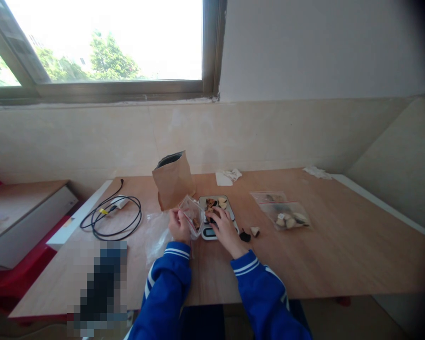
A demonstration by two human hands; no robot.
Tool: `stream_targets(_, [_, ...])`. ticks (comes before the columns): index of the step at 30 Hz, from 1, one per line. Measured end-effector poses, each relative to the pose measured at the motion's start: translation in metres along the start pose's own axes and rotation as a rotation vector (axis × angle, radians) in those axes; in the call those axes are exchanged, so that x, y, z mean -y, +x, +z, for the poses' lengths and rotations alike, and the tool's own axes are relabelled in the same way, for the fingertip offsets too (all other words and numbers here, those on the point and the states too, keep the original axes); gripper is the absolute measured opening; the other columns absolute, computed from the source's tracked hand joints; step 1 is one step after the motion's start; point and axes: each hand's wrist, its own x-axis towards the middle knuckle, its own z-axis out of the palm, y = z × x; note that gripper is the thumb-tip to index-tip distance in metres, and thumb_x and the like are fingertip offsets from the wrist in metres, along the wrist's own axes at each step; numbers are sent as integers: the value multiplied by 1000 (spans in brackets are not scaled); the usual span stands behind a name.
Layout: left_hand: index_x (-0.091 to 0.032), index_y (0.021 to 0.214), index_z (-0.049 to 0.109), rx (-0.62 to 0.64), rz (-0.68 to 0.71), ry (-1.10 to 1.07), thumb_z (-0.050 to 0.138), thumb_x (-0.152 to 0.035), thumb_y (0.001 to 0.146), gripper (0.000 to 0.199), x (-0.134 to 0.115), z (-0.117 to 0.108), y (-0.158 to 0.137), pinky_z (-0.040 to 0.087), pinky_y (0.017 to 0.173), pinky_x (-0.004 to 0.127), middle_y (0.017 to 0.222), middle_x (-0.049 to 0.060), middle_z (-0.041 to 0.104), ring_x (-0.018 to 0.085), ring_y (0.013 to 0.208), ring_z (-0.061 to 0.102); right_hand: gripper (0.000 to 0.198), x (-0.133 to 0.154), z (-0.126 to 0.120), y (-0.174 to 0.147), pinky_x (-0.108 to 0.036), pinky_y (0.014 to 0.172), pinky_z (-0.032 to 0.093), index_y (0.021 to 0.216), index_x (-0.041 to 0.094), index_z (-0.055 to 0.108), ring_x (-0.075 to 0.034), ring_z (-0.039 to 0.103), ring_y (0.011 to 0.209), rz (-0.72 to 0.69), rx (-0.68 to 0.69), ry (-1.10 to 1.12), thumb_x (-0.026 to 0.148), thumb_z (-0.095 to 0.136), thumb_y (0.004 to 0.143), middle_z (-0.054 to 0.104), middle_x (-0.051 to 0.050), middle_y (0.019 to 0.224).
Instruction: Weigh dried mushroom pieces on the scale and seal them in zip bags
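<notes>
My left hand (179, 225) is closed on the edge of a clear zip bag (190, 208), its mouth gaping toward the scale, with some brown dried pieces (196, 223) inside. Over a small white kitchen scale (209, 237) my right hand (224, 227) reaches in, fingers curled onto brown dried pieces (210, 204) on its platform. Pale dried slices (222, 203) lie beside them on the platform. A dark dried piece (245, 235) and a pale chunk (255, 231) rest on the table just right of the scale.
A brown paper pouch (175, 182) stands open behind the bag. Flat zip bags of pale slices (286, 218) lie to the right. Crumpled clear plastic (157, 236), a coiled black cable (140, 219) and a blurred-out dark object (102, 283) are on the left. Tissue (230, 176) lies near the wall.
</notes>
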Motion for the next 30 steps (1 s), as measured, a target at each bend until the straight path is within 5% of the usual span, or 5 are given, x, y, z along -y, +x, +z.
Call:
stream_targets(13, [-20, 88, 52, 11, -1, 15, 42, -45, 91, 27, -1, -2, 0, 47, 57, 26, 86, 6, 70, 15, 63, 63, 30, -12, -7, -4, -44, 98, 47, 98, 23, 71, -23, 59, 109, 131, -126, 325, 8, 53, 79, 61, -9, 113])
stream_targets(18, [-20, 87, 53, 16, -6, 38, 43, -44, 90, 27, -4, -2, -1, 46, 57, 26, 85, 5, 71, 15, 61, 62, 24, 11, -25, 10, -38, 85, 55, 103, 20, 69, -22, 63, 103, 236, -262, 687, 24, 61, 81, 65, -10, 113])
stream_targets(22, [-20, 87, 56, 60, 10, 101, 41, -47, 90, 31, -7, -3, -2, 46, 58, 26, 83, 5, 70, 16, 62, 62, 32, 40, -38, 29, -36, 84, 56, 105, 18, 66, -21, 68, 94, 285, -224, 974, 33, 68, 77, 70, -10, 106])
stream_targets(30, [-20, 88, 56, 69, 14, 101, 38, -47, 91, 33, -7, -4, -2, 46, 57, 26, 82, 5, 69, 16, 61, 61, 30, 61, -42, 31, -30, 75, 57, 105, 19, 66, -21, 67, 96, 242, -107, 849, 35, 64, 80, 70, -9, 108])
